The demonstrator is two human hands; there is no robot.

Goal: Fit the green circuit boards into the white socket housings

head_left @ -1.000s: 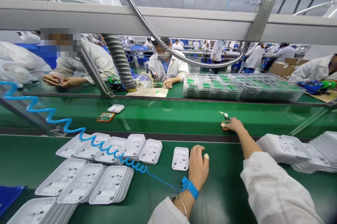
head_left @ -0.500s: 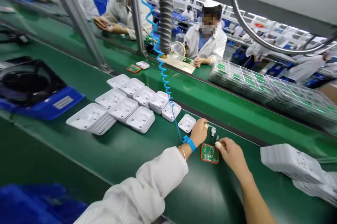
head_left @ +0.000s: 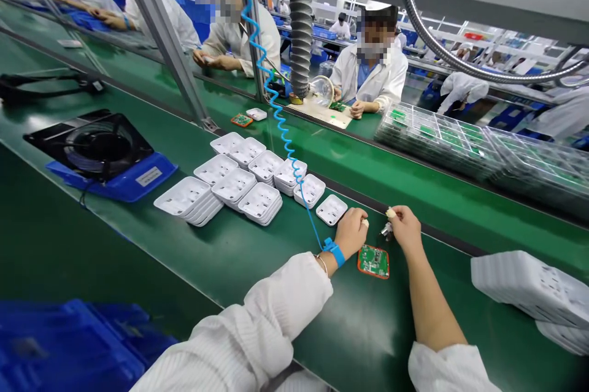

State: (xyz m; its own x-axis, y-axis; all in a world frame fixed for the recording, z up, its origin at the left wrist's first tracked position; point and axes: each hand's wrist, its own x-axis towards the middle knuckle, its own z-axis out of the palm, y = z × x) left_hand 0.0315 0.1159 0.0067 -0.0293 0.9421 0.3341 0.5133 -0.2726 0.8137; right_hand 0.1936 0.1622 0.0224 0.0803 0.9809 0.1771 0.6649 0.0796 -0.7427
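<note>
A green circuit board (head_left: 373,261) with an orange rim lies flat on the green bench, below and between my hands. My left hand (head_left: 352,232), with a blue strap at the wrist, is curled just left of it; pale covers show on the fingertips, and what it holds, if anything, is hidden. My right hand (head_left: 405,229) is pinched above and right of the board. A small white and metal part (head_left: 386,232) sits at its fingertips; whether it is gripped cannot be made out. A single white shell (head_left: 332,210) lies beside my left hand.
Stacked white shells (head_left: 234,185) stand to the left, and more (head_left: 529,288) at the right. A black fan (head_left: 103,143) rests on a blue bin. A coiled blue cord (head_left: 276,110) hangs down to my wrist. Clear trays (head_left: 437,134) and a person (head_left: 368,67) are across the bench.
My right hand has moved up from beside the board to the small white and metal part. My left hand has lowered slightly. The camera view has shifted.
</note>
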